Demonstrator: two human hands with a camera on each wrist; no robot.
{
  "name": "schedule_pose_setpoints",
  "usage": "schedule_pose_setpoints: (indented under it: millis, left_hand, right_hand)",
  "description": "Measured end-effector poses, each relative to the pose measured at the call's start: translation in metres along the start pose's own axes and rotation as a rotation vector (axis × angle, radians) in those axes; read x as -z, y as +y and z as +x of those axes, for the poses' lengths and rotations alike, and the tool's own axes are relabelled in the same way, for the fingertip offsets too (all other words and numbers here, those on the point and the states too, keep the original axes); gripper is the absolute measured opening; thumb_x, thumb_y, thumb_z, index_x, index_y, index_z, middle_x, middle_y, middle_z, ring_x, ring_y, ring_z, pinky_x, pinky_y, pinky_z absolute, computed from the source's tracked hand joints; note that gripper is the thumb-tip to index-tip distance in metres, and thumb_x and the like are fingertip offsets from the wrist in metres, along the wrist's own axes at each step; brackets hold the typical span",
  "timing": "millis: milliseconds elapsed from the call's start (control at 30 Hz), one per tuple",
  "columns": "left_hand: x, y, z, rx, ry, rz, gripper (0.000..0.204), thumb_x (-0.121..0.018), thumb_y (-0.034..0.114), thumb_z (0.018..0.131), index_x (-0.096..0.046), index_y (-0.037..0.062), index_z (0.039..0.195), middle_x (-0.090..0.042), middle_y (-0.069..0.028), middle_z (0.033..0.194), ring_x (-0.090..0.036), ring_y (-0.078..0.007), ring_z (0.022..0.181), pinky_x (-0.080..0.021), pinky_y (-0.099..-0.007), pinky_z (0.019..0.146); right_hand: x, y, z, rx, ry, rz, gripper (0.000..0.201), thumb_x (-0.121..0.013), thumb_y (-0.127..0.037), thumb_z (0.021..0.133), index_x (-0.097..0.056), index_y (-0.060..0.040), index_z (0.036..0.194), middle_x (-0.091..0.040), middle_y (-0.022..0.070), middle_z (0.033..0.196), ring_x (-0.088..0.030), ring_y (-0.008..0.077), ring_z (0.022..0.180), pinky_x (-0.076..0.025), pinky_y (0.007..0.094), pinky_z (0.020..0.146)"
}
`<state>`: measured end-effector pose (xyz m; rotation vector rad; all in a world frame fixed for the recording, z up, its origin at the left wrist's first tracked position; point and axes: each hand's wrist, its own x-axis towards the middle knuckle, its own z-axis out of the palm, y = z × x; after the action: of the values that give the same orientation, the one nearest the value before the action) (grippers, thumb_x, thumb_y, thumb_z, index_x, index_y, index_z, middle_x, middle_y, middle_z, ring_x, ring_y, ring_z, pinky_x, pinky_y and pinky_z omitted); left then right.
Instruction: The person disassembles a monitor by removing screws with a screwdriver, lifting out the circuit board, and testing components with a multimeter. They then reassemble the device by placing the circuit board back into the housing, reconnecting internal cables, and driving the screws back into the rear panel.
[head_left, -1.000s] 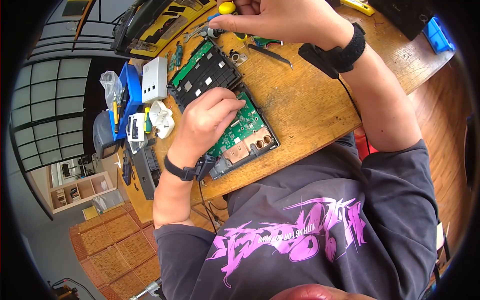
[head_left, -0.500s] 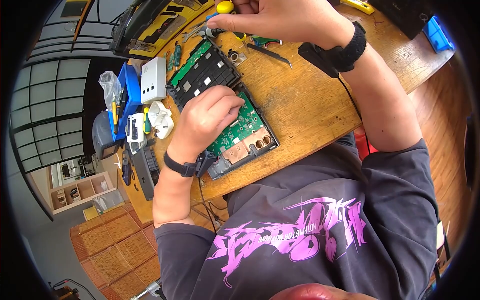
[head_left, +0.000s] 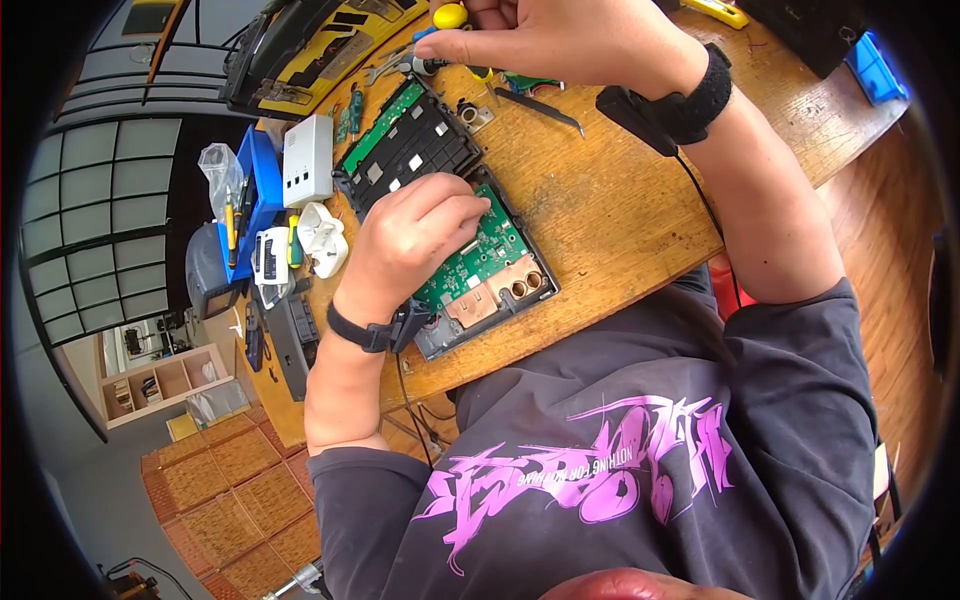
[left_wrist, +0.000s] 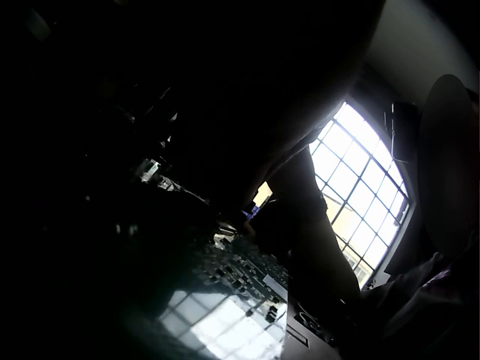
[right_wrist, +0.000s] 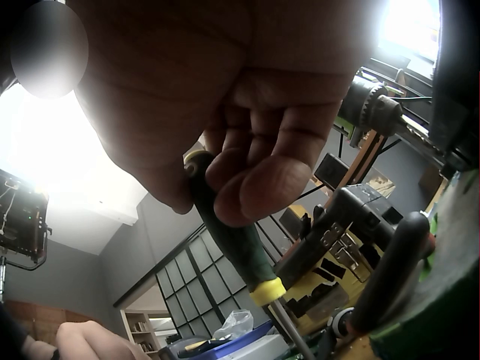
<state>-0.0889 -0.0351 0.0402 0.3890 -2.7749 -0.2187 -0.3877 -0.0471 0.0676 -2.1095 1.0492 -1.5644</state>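
Note:
My left hand point(head_left: 415, 235) is over a green circuit board point(head_left: 500, 235) set in a black casing point(head_left: 545, 290). Its fingers are bent, with the tips down at the board; whether they pinch something I cannot tell. The left wrist view is very dark, with part of the circuit board point(left_wrist: 247, 274) and a window reflection showing. Raised at the top of the head view, my right hand point(head_left: 560, 40) grips a screwdriver point(head_left: 453, 15). In the right wrist view the screwdriver point(right_wrist: 236, 244) has a dark green handle with yellow ends, its metal shaft slanting downward.
Beyond the casing lies a black cover part point(head_left: 415, 145) with a green strip. Black tweezers point(head_left: 540, 110) are on the wooden table point(head_left: 620, 200). At left stand a white box point(head_left: 309, 160), a blue bin point(head_left: 262, 185) and a white plastic shell point(head_left: 322, 240). A yellow-and-black case point(head_left: 320, 60) is at the back.
Both hands stay almost where they were. The left hand and the casing have shifted only slightly; the right hand keeps its grip on the screwdriver.

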Motion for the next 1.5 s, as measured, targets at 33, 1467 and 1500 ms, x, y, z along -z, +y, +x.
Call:
schedule_pose_setpoints:
  millis: [33, 1467, 1500]
  left_hand:
    - [-0.001, 0.000, 0.000, 0.019, 0.010, -0.009, 0.027, -0.089, -0.007, 0.079, -0.079, 0.0025, 0.101, -0.076, -0.0111, 0.098, -0.077, -0.0300, 0.085, -0.063, -0.0391, 0.072]
    - [0.010, 0.003, -0.012, 0.148, 0.073, -0.060, 0.023, -0.087, -0.010, 0.085, -0.082, 0.0014, 0.105, -0.077, -0.0114, 0.101, -0.078, -0.0273, 0.088, -0.063, -0.0365, 0.075]
    - [0.015, 0.001, -0.016, 0.180, 0.117, -0.026, 0.022, -0.087, -0.010, 0.085, -0.082, 0.0011, 0.104, -0.077, -0.0112, 0.101, -0.077, -0.0258, 0.088, -0.063, -0.0352, 0.076]
  right_hand:
    - [-0.001, 0.001, 0.000, 0.031, 0.007, -0.001, 0.026, -0.091, -0.018, 0.095, -0.078, 0.0040, 0.094, -0.067, 0.0078, 0.066, -0.061, 0.0132, 0.058, -0.051, 0.0305, 0.056]
    - [0.003, -0.009, 0.000, -0.046, -0.029, -0.019, 0.026, -0.091, -0.019, 0.096, -0.077, 0.0023, 0.093, -0.067, 0.0046, 0.066, -0.060, 0.0095, 0.058, -0.049, 0.0279, 0.055]
    - [0.002, -0.008, -0.001, -0.024, -0.010, -0.012, 0.025, -0.092, -0.018, 0.096, -0.077, 0.0020, 0.093, -0.066, 0.0041, 0.066, -0.059, 0.0082, 0.057, -0.048, 0.0272, 0.054]
